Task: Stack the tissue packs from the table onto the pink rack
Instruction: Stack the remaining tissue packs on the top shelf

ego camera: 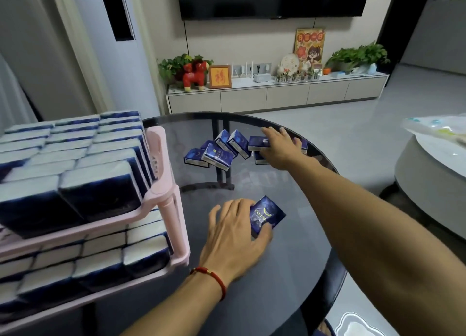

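Left hand (pixel 234 232) grasps one tissue pack (pixel 266 216); right hand (pixel 280 145) rests flat, released, on the pile (pixel 222 149); advise a squared placement on the pink rack (pixel 161 184).

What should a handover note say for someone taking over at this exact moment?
Left hand: fingers grip one tissue pack near the table's middle.
Right hand: reaching to the far loose packs, resting on one; grip unclear.
Done: both tiers of the pink rack hold rows of packs.
Left: rack the held pack, then the loose ones, several at least, at the far edge.
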